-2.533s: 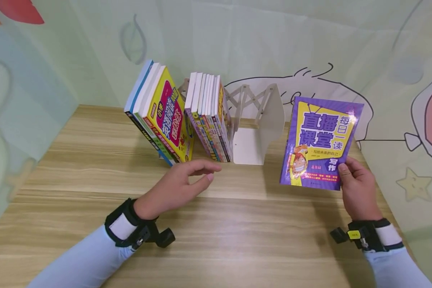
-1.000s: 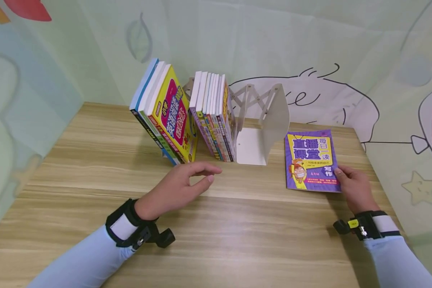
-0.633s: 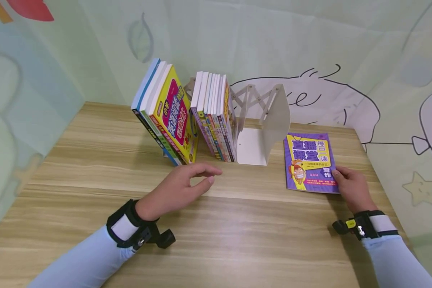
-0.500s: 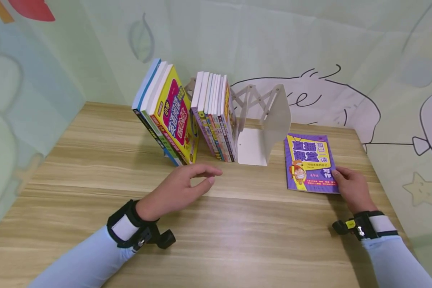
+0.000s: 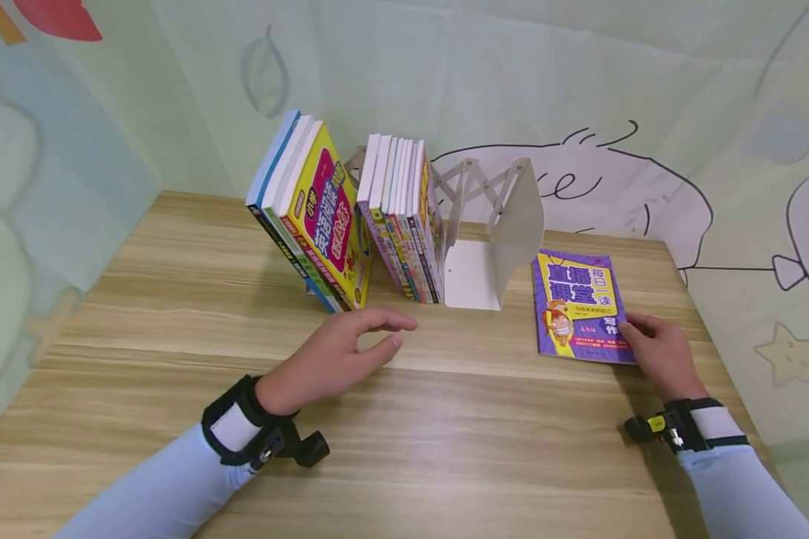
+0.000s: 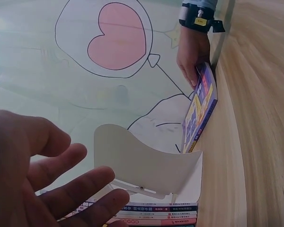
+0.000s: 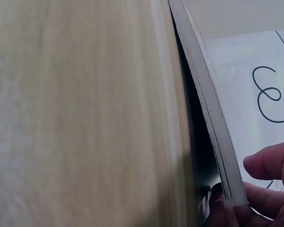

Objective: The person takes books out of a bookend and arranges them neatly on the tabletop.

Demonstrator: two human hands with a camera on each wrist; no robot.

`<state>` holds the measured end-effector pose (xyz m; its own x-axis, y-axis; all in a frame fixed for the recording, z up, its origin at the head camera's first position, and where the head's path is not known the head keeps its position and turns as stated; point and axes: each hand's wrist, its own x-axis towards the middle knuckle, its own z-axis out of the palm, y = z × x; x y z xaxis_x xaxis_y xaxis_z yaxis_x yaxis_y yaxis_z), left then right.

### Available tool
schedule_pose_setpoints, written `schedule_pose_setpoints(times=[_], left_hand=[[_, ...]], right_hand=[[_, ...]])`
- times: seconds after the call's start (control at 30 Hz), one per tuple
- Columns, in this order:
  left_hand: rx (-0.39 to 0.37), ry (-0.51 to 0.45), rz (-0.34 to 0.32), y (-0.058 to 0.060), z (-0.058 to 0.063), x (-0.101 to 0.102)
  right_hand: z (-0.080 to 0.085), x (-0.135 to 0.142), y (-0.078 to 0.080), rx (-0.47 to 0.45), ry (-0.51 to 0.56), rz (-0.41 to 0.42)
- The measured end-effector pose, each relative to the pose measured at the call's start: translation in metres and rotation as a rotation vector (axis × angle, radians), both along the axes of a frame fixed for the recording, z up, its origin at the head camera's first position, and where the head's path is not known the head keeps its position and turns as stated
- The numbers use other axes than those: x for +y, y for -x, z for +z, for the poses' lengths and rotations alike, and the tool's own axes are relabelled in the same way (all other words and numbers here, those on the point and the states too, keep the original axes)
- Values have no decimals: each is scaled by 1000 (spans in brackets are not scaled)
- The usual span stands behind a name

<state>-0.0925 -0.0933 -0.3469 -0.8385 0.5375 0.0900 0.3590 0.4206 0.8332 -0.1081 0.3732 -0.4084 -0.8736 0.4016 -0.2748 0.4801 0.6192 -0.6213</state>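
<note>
Glossy purple book now lies flat on the woodgrain counter, right hand pinching its corner; left hand stays loosely spread.

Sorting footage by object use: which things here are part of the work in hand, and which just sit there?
In hand: purple book, pinched at its corner by the right hand.
Lying about: white bookend, yellow book, row of books, table; left hand idle.

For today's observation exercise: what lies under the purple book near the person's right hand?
The purple book lies on the wooden table. In the right wrist view, the right hand has fingers tucked beneath its raised corner. The cover hides anything else.
</note>
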Motion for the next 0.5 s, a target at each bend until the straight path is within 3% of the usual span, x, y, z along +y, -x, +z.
schedule_pose_setpoints(times=[0.37,0.43,0.5], left_hand=[[-2,-6,-21,0,-1,0],[-2,-4,-19,0,-1,1],[4,1,-16,-1,-2,0]], right_hand=[[7,-10,-4,108,-95,8],[12,-20,-7,161,-110,44],[18,-31,-11,225,-119,130]])
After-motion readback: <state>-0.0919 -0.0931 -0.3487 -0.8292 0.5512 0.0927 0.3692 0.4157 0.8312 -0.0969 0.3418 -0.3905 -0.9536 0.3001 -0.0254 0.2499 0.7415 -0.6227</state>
